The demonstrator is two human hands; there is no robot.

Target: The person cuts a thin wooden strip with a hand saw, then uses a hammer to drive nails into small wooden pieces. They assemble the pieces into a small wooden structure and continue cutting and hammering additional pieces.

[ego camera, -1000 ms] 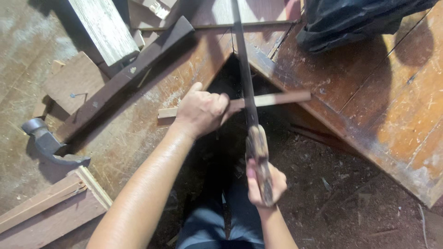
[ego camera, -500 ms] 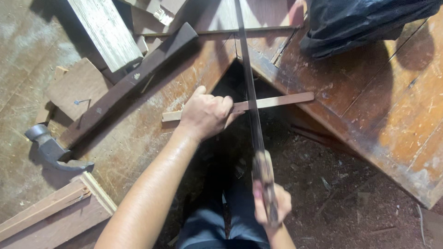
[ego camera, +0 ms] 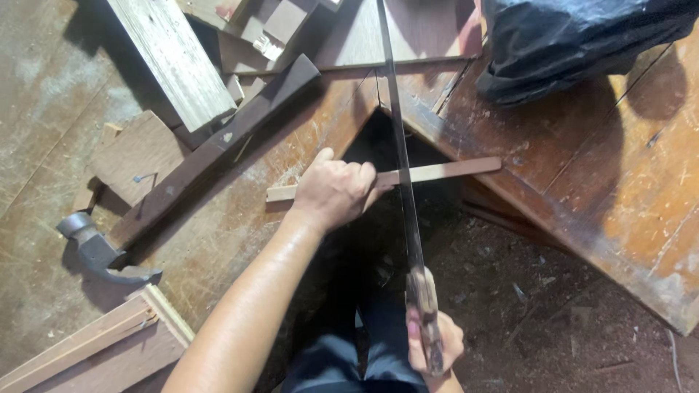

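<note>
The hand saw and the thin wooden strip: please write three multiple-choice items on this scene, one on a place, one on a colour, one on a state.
1. Where does the claw hammer lie?
A. left on the wooden floor
B. on the black bag
C. in the gap

2. What colour is the bag at the top right?
A. white
B. black
C. yellow

3. How does the left hand stand to the thin wooden strip?
A. far away from it
B. pressing it down across the gap
C. lifting it high into the air

Answers:
1 A, it rests at the left beside the planks.
2 B, its folds look dark and glossy.
3 B, the strip bridges the gap while the right hand holds the hand saw across it.
</note>
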